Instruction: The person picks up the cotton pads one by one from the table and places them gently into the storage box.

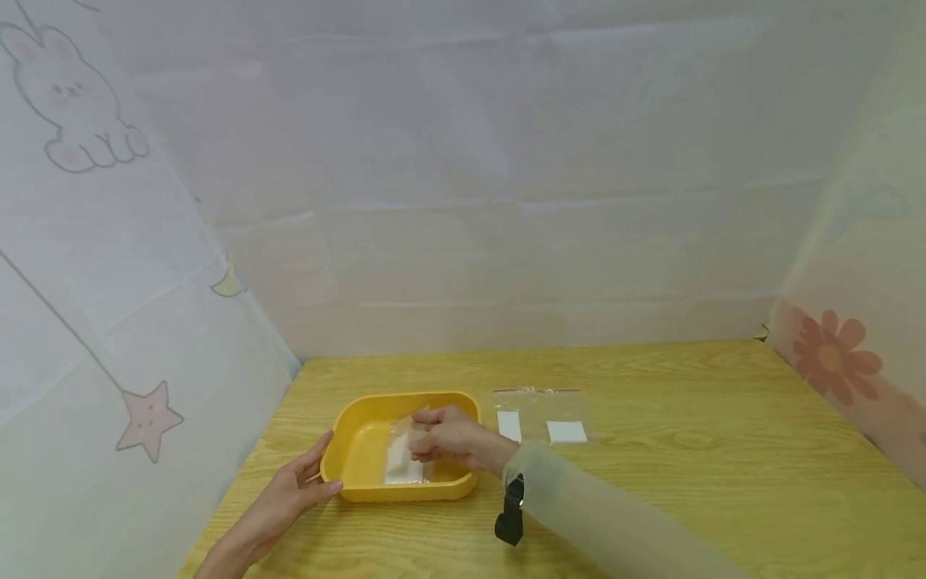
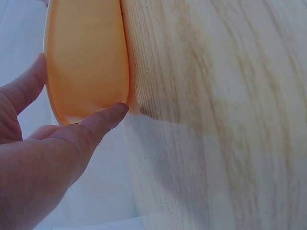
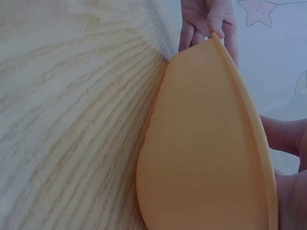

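A yellow plastic basin [image 1: 362, 397] sits on the wooden table. My left hand [image 1: 289, 488] holds its left end, with the thumb at the near rim and the fingers along the end wall. The left wrist view shows that hand [image 2: 53, 148] spread around the basin's end. Over the inside of the basin, my right hand [image 1: 450, 434] pinches a clear plastic bag [image 1: 405, 468] with white contents, and its fingers cover part of the bag. In the right wrist view the basin wall [image 3: 206, 143] hides the bag and the right hand's fingertips.
Right of the basin lie clear zip bags [image 1: 531, 410] with red-edged tops, holding white pieces [image 1: 567, 432]. A black strap [image 1: 510, 511] hangs from the right wrist. Pale printed sheets [image 1: 506, 241] stand around the table [image 1: 687, 450] at the back and sides.
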Tool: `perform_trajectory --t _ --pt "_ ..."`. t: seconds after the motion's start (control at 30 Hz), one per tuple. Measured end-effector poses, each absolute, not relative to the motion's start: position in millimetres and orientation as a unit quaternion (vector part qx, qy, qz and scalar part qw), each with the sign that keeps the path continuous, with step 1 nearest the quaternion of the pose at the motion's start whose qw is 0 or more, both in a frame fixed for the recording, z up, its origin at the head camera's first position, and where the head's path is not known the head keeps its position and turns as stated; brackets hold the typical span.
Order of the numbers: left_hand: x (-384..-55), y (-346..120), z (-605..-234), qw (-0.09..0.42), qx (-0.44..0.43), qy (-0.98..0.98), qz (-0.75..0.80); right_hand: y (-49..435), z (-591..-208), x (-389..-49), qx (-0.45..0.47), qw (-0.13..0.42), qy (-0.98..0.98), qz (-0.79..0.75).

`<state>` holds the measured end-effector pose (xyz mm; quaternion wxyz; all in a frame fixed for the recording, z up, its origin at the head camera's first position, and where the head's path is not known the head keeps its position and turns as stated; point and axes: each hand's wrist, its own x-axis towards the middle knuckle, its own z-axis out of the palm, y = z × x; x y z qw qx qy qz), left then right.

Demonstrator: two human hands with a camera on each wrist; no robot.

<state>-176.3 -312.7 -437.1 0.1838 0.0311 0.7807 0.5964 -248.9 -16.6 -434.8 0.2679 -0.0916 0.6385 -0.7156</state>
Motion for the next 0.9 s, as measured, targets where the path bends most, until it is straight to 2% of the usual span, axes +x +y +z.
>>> perform_trajectory --t 0.57,0.9 --pt "-177 -312 -437 0.180 0.036 0.783 0.594 -17 -416 -235 -0.128 0.242 0.798 -0.537" --pt "-176 -312 -437 0.183 0.035 0.784 0.592 -13 -400 -229 -0.160 0.195 0.857 -0.449"
